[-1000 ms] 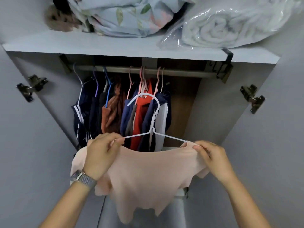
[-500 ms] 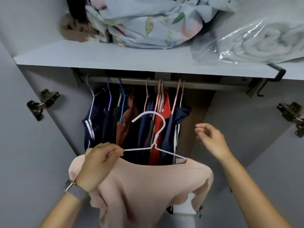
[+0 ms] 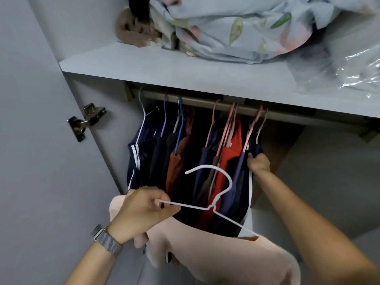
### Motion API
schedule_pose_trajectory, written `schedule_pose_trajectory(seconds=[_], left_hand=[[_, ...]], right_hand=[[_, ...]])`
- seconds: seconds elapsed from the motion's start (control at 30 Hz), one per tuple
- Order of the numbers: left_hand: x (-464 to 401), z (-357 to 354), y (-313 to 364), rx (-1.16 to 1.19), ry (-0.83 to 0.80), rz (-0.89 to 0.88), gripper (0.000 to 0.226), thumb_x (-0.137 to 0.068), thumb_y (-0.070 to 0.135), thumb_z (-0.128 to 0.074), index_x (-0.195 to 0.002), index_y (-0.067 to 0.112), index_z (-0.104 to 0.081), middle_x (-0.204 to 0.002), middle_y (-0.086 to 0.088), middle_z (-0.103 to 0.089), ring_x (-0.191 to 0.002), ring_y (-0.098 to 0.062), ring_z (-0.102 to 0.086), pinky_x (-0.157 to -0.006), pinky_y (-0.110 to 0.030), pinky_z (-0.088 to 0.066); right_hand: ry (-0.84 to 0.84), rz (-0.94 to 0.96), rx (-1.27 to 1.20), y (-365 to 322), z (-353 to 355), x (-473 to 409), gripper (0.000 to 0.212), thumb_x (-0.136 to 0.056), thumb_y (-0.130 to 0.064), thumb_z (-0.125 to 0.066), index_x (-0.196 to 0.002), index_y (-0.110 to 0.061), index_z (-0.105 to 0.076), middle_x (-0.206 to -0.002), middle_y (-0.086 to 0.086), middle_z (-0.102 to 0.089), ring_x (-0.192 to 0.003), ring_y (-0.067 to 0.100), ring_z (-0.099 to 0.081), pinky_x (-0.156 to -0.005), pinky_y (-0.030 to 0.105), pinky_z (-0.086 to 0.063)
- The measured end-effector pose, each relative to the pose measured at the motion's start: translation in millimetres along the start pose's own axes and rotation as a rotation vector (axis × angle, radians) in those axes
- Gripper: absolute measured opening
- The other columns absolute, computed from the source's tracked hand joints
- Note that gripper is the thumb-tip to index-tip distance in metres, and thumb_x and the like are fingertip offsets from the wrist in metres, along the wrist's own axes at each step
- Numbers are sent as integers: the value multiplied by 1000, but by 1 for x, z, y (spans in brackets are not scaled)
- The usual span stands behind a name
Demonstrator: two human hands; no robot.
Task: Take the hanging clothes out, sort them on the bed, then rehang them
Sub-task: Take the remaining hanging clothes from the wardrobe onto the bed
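Left hand [image 3: 141,210] grips white hanger [image 3: 216,200] carrying pink top [image 3: 216,256]; right hand [image 3: 258,163], arm outstretched, seemingly grasps hung clothes [image 3: 205,161].

The top [image 3: 216,254] is pale pink, on a white wire hanger [image 3: 213,204]. On the rail hang a navy garment with white stripes [image 3: 134,159], a rust-brown one [image 3: 174,165] and a red one [image 3: 228,159]. The bedding [image 3: 236,27] on the shelf is light blue with a leaf print.

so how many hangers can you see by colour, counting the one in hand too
white or pale hangers: 3, one in the left hand, two on the rail
purple hanger: 1
blue hanger: 1
pink hangers: 4, two bunched close
total: 9 showing; more may be hidden
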State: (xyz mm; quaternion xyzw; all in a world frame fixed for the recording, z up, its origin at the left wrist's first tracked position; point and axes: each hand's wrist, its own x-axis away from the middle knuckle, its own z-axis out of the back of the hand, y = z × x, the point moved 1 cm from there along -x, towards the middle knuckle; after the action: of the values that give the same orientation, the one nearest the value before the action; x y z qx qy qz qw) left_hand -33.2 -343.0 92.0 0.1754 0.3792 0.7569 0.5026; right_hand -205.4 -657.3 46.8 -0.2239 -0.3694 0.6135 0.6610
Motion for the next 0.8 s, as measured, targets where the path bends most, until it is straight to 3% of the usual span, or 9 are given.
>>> schedule_pose_trajectory(seconds=[0.1,0.27,0.4,0.57,0.73,0.8], left_hand=[[0,0,1,8,88,18,43,-53,67,-59,-61,25,-64,-61,12,-59,-59,-5,-54,-60,-14,-37],[-7,-6,2,-11,148,4,40,-53,66,-61,-58,26,-63,-58,14,-59,-57,-5,-53,-55,-12,-35],[-14,-19,8,-35,146,-34,39,-55,67,-60,-61,29,-63,-59,15,-59,-63,-6,-54,-58,-13,-36],[-26,-38,18,-3,112,-54,40,-55,67,-61,-60,28,-63,-58,14,-59,-61,-7,-55,-59,-21,-39],[-36,-51,27,62,13,-139,38,-57,64,-65,-56,26,-64,-58,11,-59,-60,-11,-55,-57,-18,-39],[-41,-57,31,86,-10,-163,37,-57,63,-66,-55,26,-65,-57,10,-59,-58,-10,-53,-57,-21,-40]], right_hand=[[-1,-18,-132,7,1,-9,50,-100,-34,-42,-125,8,-52,-128,29,-54,-120,41,-52,-99,41,-41],[45,-60,-446,10,29,-16,41,-95,-36,-51,-112,-1,-62,-110,21,-64,-102,34,-63,-95,45,-50],[7,-39,-585,15,58,-2,23,-94,-30,-54,-90,-8,-61,-83,12,-64,-72,26,-62,-67,33,-50],[-28,-13,-567,26,88,8,25,-90,-34,-60,-80,-10,-62,-76,10,-66,-64,22,-62,-49,21,-49],[-18,10,-541,36,103,16,28,-88,-30,-64,-89,-2,-66,-87,17,-68,-75,27,-65,-64,29,-48],[-20,31,-523,46,107,25,25,-88,-29,-65,-82,-5,-68,-80,14,-69,-69,22,-65,-60,26,-48]])
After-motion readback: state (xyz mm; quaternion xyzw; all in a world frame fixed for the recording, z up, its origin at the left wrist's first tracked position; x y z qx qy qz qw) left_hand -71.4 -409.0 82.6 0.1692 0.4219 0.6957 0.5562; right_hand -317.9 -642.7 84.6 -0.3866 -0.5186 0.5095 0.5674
